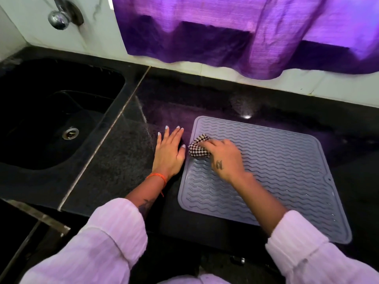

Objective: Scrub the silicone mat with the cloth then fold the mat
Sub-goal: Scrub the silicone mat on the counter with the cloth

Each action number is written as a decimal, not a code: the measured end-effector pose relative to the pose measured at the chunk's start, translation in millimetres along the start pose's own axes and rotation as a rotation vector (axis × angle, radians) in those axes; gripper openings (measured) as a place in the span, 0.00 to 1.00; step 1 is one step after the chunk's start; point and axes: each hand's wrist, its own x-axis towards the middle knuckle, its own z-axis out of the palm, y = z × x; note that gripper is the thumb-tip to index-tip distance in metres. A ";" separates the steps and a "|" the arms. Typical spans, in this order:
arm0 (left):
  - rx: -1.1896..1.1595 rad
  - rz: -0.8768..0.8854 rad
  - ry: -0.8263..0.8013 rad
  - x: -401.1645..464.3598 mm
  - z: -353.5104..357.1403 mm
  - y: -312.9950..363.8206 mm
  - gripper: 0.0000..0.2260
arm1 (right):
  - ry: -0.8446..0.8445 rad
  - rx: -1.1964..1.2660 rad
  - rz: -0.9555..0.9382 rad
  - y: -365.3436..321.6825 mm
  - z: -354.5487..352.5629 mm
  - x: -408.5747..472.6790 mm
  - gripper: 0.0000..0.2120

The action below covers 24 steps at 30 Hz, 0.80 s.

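Task stage: scrubbing in progress, by judgement; the silicone mat [276, 173] lies fully flat and unfolded, so the fold is not yet done.
Work left: how much of the ribbed surface is already scrubbed cannot be told; the cloth sits at the mat's 10 o'clock corner, and the fold follows.
Mat position: on the desk [123, 160], at the 3 o'clock side of the sink [51, 119], its left edge just beside the left hand.
Right hand [225, 158]: closed around the cloth [198, 146], bunching it and pressing it onto the mat.
Left hand [170, 148]: open, palm down, fingers spread flat on the desk; the thumb is close to the mat's edge, contact cannot be told.
Mat material: grey, flexible-looking sheet with rounded corners, a raised rim and rows of wavy ridges; small glints suggest moisture.
Cloth: dark-and-light checked fabric, crumpled into a wad.
Desk surface: black polished speckled stone, reflective.
Sink: black basin with a metal drain, at 9 o'clock.
Background: purple curtain [246, 33] at 12 o'clock; chrome tap [59, 17] at 11 o'clock.
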 end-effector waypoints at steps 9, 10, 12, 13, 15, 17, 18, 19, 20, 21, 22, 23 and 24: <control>0.001 -0.010 0.031 0.9 0.9 -2.8 0.25 | -0.078 0.539 0.096 28.2 -20.4 -24.9 0.22; 0.005 -0.014 0.040 1.3 1.4 -3.1 0.25 | 0.012 0.612 0.203 33.3 -19.9 -23.6 0.21; -0.002 -0.026 0.070 1.6 1.3 -2.8 0.26 | 0.123 0.624 0.399 33.9 -13.0 -21.1 0.21; -0.001 -0.032 0.084 1.2 1.1 -2.2 0.26 | 0.116 0.574 0.445 29.9 -8.4 -20.2 0.21; 0.022 -0.038 0.099 0.1 1.1 -2.0 0.26 | 0.064 0.384 0.374 17.3 0.5 -19.7 0.21; 0.065 -0.037 0.110 0.1 1.4 -2.0 0.27 | 0.018 0.204 0.231 4.1 -0.7 -20.5 0.23; 0.089 -0.036 0.110 0.3 1.4 -1.7 0.28 | 0.005 0.147 0.169 -1.7 -4.8 -21.6 0.24; 0.112 -0.037 0.108 0.2 1.3 -1.8 0.28 | -0.006 0.114 0.111 -5.4 -6.9 -23.4 0.26; 0.129 -0.043 0.108 -0.1 1.1 -2.1 0.28 | -0.007 0.093 0.053 -8.0 -9.0 -26.3 0.26; 0.140 -0.056 0.108 -0.7 0.2 -2.9 0.29 | -0.027 0.091 0.002 -7.6 -9.0 -29.5 0.27; 0.153 -0.077 0.104 -1.1 -1.6 -3.8 0.29 | -0.057 0.117 -0.040 -4.8 -9.3 -32.5 0.27; 0.181 -0.104 0.095 -1.2 -4.0 -4.9 0.30 | -0.108 0.187 -0.055 0.6 -9.8 -34.3 0.26; 0.225 -0.128 0.080 -0.8 -6.7 -6.3 0.32 | -0.159 0.311 -0.026 8.1 -10.5 -34.6 0.26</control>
